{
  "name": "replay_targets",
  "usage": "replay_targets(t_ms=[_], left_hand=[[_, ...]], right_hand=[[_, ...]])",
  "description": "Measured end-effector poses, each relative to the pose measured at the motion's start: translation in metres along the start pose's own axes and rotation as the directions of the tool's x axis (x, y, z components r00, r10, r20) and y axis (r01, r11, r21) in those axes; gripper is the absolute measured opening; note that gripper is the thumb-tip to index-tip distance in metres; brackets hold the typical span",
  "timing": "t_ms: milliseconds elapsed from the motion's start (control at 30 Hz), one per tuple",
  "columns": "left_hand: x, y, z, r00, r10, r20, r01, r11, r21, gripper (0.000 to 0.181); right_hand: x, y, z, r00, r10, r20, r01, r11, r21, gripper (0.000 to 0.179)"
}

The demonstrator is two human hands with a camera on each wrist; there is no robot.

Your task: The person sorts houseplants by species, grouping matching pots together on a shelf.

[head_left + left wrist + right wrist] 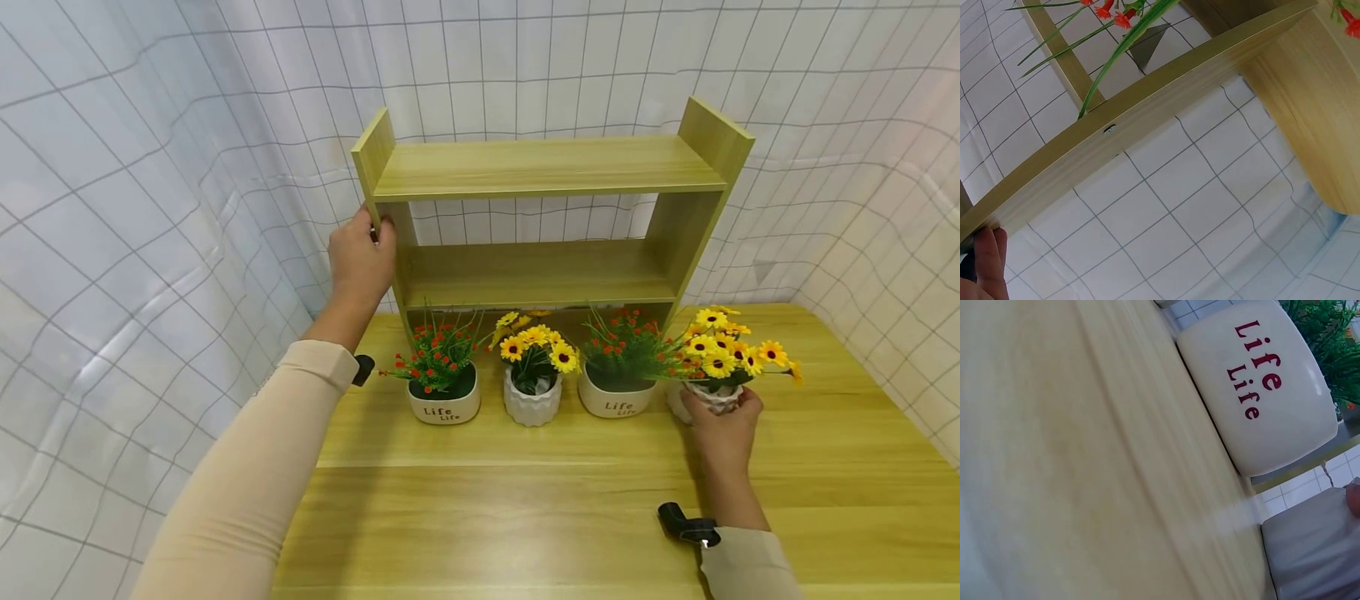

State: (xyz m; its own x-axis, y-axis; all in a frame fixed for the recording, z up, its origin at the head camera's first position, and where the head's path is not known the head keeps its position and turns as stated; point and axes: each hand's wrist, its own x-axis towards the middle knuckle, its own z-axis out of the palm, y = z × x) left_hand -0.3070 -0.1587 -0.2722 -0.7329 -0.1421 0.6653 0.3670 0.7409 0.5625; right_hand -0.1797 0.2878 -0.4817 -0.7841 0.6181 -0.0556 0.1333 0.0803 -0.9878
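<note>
At the back of the table is a wooden shelf (540,167). My left hand (362,262) grips the edge of its left side panel (1054,156), with fingertips showing low in the left wrist view. At the right end of a row of flowerpots, my right hand (723,437) holds a white ridged pot (712,400) of yellow flowers (723,346) between thumb and fingers. In the right wrist view, that pot (1310,547) appears at the lower right, beside a fingertip. Just left of it stands a white "Life" pot (615,402) with red flowers.
Further left in the row are another ridged pot (532,404) with yellow flowers and another "Life" pot (446,407) with red flowers. All stand close before the shelf on the wooden table (480,517). Grid-patterned curtains (247,150) surround the table's back and sides.
</note>
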Motion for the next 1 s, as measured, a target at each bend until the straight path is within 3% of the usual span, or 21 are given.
replay_targets(t_ms=[500,833,1000], left_hand=[[0.0,0.001,0.002,1.0,0.004,-0.009,-0.004,1.0,0.022,0.026],[0.0,-0.001,0.004,0.999,0.021,-0.033,-0.02,1.0,0.021,0.024],[-0.001,-0.001,0.003,1.0,0.009,-0.023,-0.009,1.0,0.01,0.026]], right_hand=[[-0.001,0.003,-0.001,0.999,0.017,-0.048,-0.02,0.998,-0.053,0.094],[-0.005,-0.003,-0.005,0.995,0.035,-0.091,-0.031,0.999,0.039,0.088],[-0.011,-0.011,-0.012,0.994,-0.004,-0.107,0.01,0.998,0.055,0.087]])
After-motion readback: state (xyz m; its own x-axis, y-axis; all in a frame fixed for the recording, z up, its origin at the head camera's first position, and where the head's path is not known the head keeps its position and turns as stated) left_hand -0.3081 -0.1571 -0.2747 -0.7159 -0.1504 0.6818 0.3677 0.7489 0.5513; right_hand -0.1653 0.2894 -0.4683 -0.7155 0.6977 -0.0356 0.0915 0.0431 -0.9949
